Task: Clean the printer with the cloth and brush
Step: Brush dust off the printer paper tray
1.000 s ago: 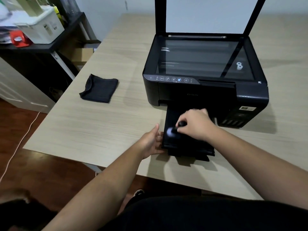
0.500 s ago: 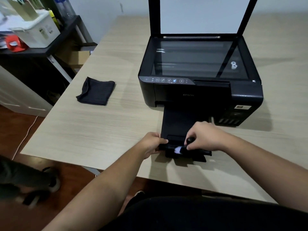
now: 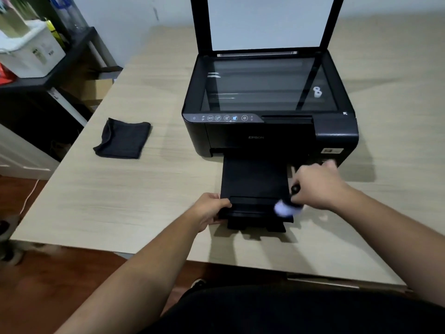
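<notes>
I am looking down at a pale wood-grain table standing against a plain light wall, with one black printer sitting on it. Its scanner lid is standing open above the glass. To the left of the printer, past the table edge, a dark shelf is carrying a white box, and reddish-brown floor is showing below.

I am counting one printer, one cloth, one brush and two hands. The cloth, dark and folded, is lying flat on the table, left of the printer and apart from it. The printer's output tray is sticking out at its front. The left hand is gripping the tray's front left corner. The right hand is clasping the brush, whose blurred white bristles are meeting the tray's front right corner.
</notes>
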`<state>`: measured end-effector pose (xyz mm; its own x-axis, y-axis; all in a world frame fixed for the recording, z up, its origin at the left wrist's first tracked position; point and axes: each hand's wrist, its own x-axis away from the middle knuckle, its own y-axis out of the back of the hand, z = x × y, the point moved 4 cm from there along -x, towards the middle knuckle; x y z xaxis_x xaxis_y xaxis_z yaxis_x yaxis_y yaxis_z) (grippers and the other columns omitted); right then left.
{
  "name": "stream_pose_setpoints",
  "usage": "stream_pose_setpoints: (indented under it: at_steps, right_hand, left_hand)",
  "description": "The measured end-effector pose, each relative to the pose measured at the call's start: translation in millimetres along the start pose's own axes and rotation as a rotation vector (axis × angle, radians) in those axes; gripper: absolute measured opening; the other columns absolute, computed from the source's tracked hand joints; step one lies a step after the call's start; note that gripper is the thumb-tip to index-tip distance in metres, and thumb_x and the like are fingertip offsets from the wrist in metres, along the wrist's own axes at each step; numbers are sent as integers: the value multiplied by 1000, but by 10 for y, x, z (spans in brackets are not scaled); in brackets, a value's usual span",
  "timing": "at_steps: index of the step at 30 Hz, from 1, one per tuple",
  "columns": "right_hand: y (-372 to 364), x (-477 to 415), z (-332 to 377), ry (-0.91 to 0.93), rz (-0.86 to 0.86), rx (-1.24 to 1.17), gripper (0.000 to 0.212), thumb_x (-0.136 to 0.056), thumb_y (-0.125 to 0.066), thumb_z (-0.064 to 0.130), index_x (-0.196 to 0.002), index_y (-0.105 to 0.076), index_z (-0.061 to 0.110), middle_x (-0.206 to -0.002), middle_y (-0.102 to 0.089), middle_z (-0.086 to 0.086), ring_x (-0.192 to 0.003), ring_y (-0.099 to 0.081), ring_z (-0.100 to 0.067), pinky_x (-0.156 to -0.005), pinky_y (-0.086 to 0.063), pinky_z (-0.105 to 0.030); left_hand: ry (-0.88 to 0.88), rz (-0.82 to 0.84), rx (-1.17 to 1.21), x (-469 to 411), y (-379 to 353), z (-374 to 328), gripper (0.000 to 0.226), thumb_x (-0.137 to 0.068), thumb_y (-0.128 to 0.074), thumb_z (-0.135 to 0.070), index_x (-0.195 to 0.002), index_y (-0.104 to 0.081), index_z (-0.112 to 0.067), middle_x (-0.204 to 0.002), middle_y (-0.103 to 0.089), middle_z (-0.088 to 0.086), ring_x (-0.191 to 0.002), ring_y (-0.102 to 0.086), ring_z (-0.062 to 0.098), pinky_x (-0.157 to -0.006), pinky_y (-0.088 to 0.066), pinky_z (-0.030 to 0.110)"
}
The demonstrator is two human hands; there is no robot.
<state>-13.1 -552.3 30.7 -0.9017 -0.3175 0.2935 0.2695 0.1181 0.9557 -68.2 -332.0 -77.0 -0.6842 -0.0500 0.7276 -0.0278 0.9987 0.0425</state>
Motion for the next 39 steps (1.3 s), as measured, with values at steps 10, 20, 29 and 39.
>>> stream_pose_setpoints:
  at_steps: [10, 20, 29, 39]
  right_hand:
    - [54, -188, 191, -57, -6, -207, 16, -69, -62, 29, -80, -72, 22, -78, -69, 2, -88, -64, -22, -78, -40, -31]
    - [121, -605, 781, 138, -163, -312, 18, -75, -62, 29, -84, -73, 18, -85, -70, -4, -84, -64, -26, -73, -47, -29]
    - [182, -692, 895, 172, -220, -252, 20, -81, -60, 30, -90, -72, 16, -92, -66, -8, -90, -63, -31, -74, -51, -35]
    - [49, -234, 289, 62, -150, -201, 18, -78, -63, 32, -92, -73, 25, -90, -66, -2, -90, -63, -25, -76, -51, -33]
  left_hand:
    - [12, 33, 78, -16, 11, 12, 17, -93, -50, -7, -77, -55, -10, -89, -59, 13, -85, -59, 25, -96, -51, 46]
    - [86, 78, 263, 139, 103, 27, 59, -100, -20, -51, -115, -57, -7, -111, -66, 15, -106, -61, 30, -100, -44, 44]
    - [73, 70, 323, 108, 227, 79, 70, -96, -16, -60, -96, -62, -8, -83, -65, 7, -81, -62, 22, -97, -43, 44]
    - [18, 132, 79, 53, -12, 41, 19, -91, -61, -26, -106, -64, -16, -106, -68, 2, -103, -63, 17, -91, -49, 35]
